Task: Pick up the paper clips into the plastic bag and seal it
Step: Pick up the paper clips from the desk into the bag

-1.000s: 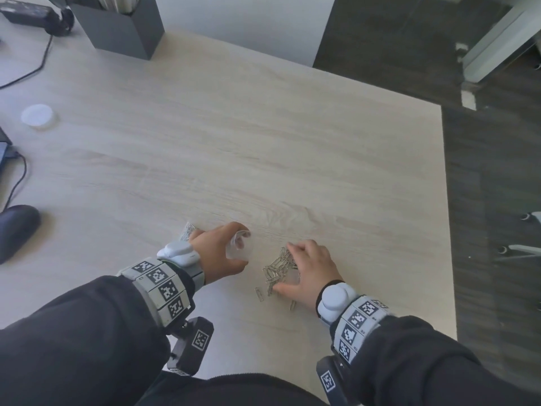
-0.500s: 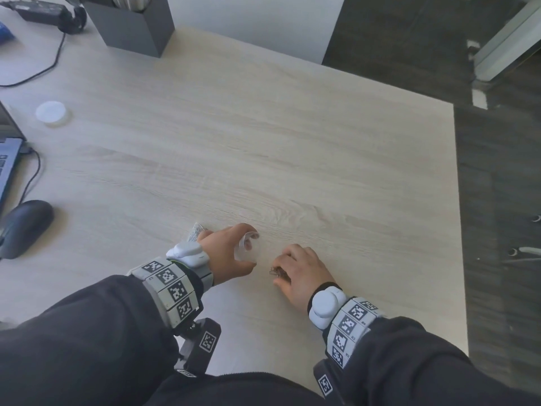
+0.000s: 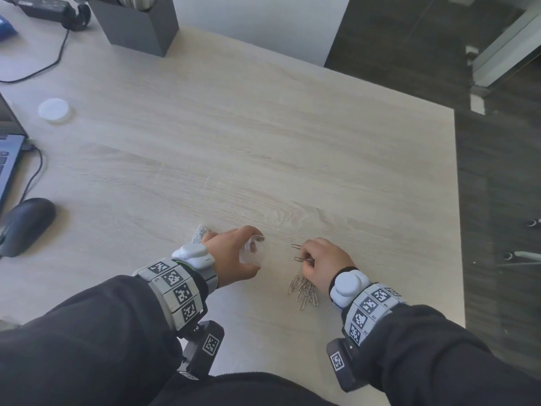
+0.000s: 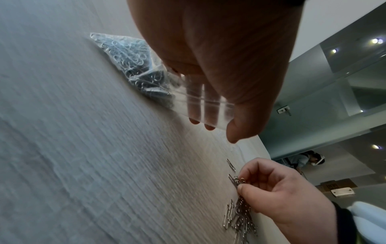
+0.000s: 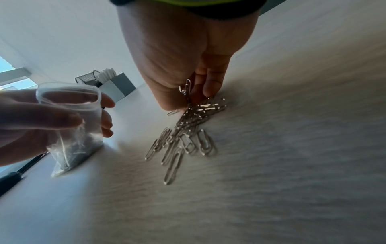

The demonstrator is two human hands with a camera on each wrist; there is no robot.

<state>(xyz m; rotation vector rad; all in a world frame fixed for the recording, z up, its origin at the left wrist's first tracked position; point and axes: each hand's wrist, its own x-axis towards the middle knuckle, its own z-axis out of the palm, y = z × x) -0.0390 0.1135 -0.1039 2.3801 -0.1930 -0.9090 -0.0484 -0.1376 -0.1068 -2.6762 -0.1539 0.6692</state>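
Observation:
My left hand (image 3: 234, 253) holds a small clear plastic bag (image 3: 253, 253) near the table's front edge, fingers curled round its neck. The bag's mouth (image 5: 67, 94) gapes toward the right, and its bottom (image 4: 127, 57) rests on the wood, full of several clips. To its right my right hand (image 3: 319, 263) pinches a few silver paper clips (image 4: 238, 180) between thumb and fingertips. A loose heap of paper clips (image 3: 304, 290) lies on the table under that wrist, spread out in the right wrist view (image 5: 183, 137). One single clip (image 3: 296, 246) lies just beyond the fingers.
A black mouse (image 3: 27, 224) and a laptop corner (image 3: 7, 159) sit at the left edge. A white round lid (image 3: 54, 110) lies far left. A dark grey holder (image 3: 137, 22) stands at the back. The table's right edge (image 3: 456, 215) is near my right hand.
My right hand has shifted away from the bag, uncovering the heap of clips under its wrist, and now pinches a few. The left hand keeps the bag in place.

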